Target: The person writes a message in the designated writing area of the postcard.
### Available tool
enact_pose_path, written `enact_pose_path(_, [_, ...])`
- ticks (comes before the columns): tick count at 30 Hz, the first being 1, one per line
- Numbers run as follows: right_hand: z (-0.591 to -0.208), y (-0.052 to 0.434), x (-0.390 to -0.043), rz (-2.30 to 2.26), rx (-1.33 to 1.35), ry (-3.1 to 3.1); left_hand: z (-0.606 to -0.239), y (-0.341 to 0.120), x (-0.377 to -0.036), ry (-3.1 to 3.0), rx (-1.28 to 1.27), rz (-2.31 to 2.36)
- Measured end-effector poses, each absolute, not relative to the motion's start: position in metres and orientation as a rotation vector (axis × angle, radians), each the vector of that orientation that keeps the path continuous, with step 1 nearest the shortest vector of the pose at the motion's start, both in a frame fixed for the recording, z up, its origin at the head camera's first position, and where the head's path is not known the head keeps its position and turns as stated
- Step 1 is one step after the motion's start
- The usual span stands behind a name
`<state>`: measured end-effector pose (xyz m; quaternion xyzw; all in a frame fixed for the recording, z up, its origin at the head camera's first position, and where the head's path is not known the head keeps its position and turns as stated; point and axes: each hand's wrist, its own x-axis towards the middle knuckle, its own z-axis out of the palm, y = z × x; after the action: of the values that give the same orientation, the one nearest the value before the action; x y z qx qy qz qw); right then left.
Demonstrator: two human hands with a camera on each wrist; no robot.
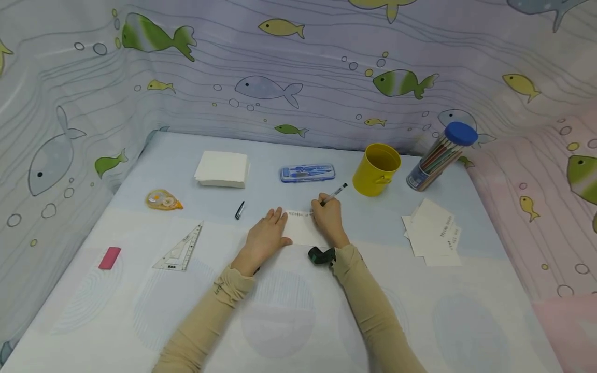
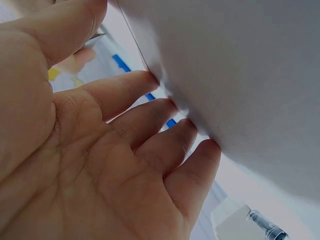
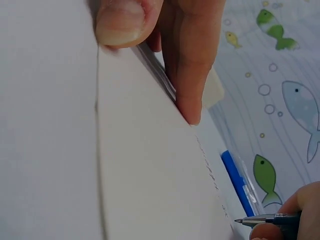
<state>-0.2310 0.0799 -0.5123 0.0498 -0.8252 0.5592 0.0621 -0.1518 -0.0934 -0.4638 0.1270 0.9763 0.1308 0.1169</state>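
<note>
Card point(image 1: 303, 230), white, small, lying flat at table centre with a line of writing along its far edge. Left hand point(image 1: 267, 237): fingers straight, pressing the card's left edge. Right hand point(image 1: 328, 217): fingers curled round a pen point(image 1: 335, 194), tip at the card's far right corner.

Table point(image 1: 140, 311): pale cloth with faint oval print, walled on three sides by a fish-patterned curtain point(image 1: 298, 67).

Yellow cup point(image 1: 377, 169) beyond the right hand; contents not visible. Clear tube point(image 1: 440, 155) with blue cap, leaning against the curtain, holding coloured pencils. Blue geometry case point(image 1: 307, 173), closed. Stack of white cards point(image 1: 221, 169), far left; written cards point(image 1: 434, 233), right.
</note>
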Motion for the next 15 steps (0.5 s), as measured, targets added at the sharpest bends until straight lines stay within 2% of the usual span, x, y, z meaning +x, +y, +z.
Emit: enact_pose_path(15, [-0.5119,0.0812,-0.2324,1.713,0.189,-2.501,-0.4638,-0.0927,-0.1519,2.857,0.371,0.397])
